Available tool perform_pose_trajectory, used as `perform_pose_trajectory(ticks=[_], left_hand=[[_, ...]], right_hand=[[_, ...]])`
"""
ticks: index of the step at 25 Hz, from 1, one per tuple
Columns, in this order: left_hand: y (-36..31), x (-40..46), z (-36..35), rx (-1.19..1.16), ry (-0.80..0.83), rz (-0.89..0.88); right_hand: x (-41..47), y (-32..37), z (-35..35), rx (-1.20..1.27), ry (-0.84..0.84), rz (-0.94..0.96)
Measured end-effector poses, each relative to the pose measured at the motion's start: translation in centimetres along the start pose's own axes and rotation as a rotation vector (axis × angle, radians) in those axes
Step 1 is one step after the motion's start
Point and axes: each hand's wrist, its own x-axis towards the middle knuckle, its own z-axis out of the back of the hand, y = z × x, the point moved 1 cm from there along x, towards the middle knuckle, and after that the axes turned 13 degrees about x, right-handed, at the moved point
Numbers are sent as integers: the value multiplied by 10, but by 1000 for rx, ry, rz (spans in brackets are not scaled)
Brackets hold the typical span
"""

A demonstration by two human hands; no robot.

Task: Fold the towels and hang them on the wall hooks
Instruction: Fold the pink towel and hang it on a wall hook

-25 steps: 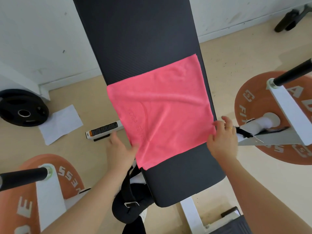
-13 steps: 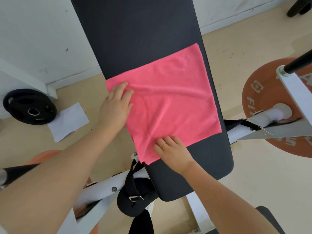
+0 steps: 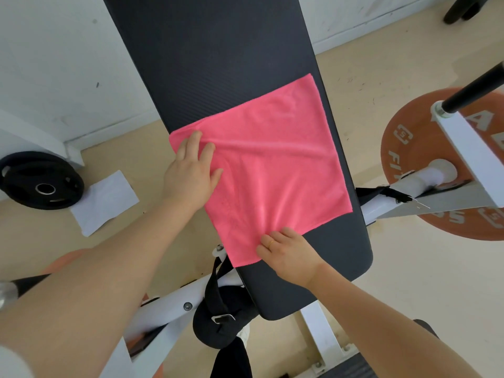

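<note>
Since half a second ago almost nothing shifted: both our hands stay on the pink towel [image 3: 272, 170] where they were, and the towel lies the same on the black bench pad [image 3: 218, 64].

Our left hand [image 3: 191, 173] lies flat on the towel's left side near its far-left corner, fingers straight and relaxed, pressing down. Our right hand [image 3: 289, 255] sits on the near edge by the near-left corner, fingers curled down onto the cloth. We cannot tell if they pinch the hem or just press it.

Edges: the towel is spread flat and skewed across the pad. Its left edge runs along the pad's left rim, and its right corner reaches the right rim. Bare pad is open beyond the far edge and at the near right.

Hard to read: faint lettering on the towel's left part, not legible. Our right fingertips hide the hem under them. No wall hooks in view.

Around us: the white bench frame [image 3: 163, 304] sits under the pad, with a black strap with a buckle [image 3: 221, 315] hanging at the near left. An orange weight plate [image 3: 409, 165] stands on a bar to the right, close beside the pad. A black plate [image 3: 41, 181] and a white sheet of paper [image 3: 105, 201] lie on the floor to the left, well apart from the towel.
</note>
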Motion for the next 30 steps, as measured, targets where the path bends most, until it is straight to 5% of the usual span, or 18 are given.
perform_pose_trajectory(ticks=[3, 8, 11, 17, 20, 23, 26, 28, 30], left_hand=[[-4, 1, 1, 3, 44, 1], [-21, -5, -15, 65, 118, -11], [-21, -10, -29, 90, 110, -34], [-14, -19, -41, 143, 115, 6], [-14, -19, -37, 118, 69, 38], [-37, -31, -47, 191, -97, -185], [-66, -45, -72, 310, -37, -394], [-67, -48, -84, 331, 20, -372], [-53, -46, -87, 336, 7, -288]], right_hand=[[-2, 1, -5, 104, 117, -83], [23, 2, -4, 156, -314, -188], [16, -11, -21, 166, -155, -264], [-72, -70, -32, 522, -114, -1106], [-73, -71, -19, 638, -230, -1142], [-52, -66, -3, 549, -373, -1245], [-13, -58, 2, 527, -325, -995], [-1, -58, -10, 542, -229, -862], [-13, -73, -24, 560, -207, -944]])
